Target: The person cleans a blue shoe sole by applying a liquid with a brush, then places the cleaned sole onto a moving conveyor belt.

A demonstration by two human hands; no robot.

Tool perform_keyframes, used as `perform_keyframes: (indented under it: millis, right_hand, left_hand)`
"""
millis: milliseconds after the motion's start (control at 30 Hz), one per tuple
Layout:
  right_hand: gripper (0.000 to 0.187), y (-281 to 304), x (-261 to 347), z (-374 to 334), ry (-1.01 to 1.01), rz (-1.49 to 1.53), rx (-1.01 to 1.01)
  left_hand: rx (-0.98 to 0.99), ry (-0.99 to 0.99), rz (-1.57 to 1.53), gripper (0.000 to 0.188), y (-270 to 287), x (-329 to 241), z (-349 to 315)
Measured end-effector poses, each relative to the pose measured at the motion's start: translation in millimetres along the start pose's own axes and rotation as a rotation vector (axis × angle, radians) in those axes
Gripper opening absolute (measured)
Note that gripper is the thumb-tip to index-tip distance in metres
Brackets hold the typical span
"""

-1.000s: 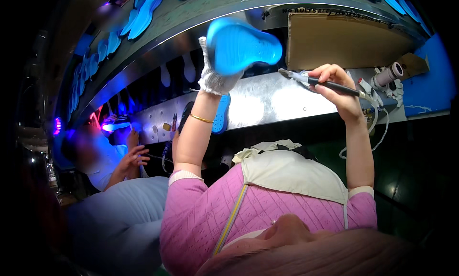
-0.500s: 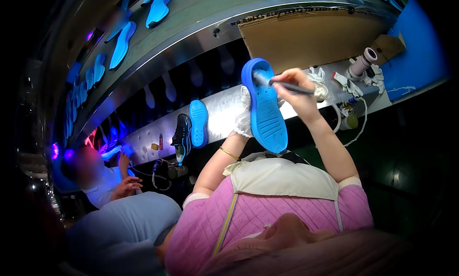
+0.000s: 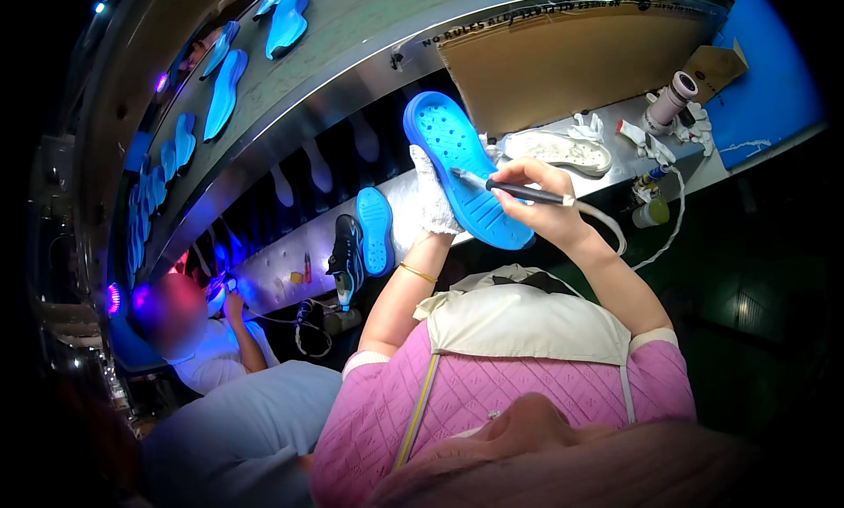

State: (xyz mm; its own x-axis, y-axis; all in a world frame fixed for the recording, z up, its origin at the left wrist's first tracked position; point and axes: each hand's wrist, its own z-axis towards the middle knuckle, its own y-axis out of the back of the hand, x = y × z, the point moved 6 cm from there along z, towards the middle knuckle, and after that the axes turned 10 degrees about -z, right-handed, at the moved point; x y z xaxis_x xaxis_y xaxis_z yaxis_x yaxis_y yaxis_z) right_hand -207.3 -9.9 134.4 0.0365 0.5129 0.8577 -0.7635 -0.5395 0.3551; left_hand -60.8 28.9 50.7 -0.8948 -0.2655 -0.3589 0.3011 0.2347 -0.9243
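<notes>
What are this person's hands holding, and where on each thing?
The gloved left hand grips the blue rubber shoe sole along its left edge, near mid-length. The bare right hand holds a thin dark pen-like tool by its rear half.

Pale sole [image 3: 556,151] lies at one o'clock on the steel bench [image 3: 615,138]; black shoe [image 3: 345,255] sits at nine beside a blue sole [image 3: 376,230].
</notes>
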Motion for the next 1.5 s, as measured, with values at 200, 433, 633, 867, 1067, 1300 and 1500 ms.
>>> perform_keyframes:
  millis: [200, 433, 633, 867, 1067, 1300, 1500]
  right_hand:
    - [0.016, -23, 7, 0, 0.042, -0.029, 0.117]
    - [0.013, -40, 2, -13, -0.109, 0.079, 0.222]
    - [0.014, 0, -8, 4, -0.101, 0.178, 0.038]
    - [0.011, -12, 15, -12, 0.051, 0.223, 0.046]
    - [0.009, -10, 12, -9, -0.081, 0.356, -0.081]
    - [0.007, -35, -5, -15, -0.343, 0.613, 0.164]
    - [0.005, -26, 9, -7, -0.017, 0.342, 0.236]
  left_hand:
    - [0.093, 0.063, -0.158, 0.09, 20, -26, 10]
    - [0.048, 0.048, -0.015, 0.091, 22, -47, 14]
    - [0.275, 0.168, -0.359, 0.106, -31, -27, -23]
    - [0.276, -0.057, 0.09, 0.101, -50, -15, -27]
    - [0.427, -0.087, -0.064, 0.101, -56, -23, -21]
    - [0.421, -0.075, -0.2, 0.088, -54, -29, -20]
    - [0.457, -0.069, -0.206, 0.09, -47, -39, -18]
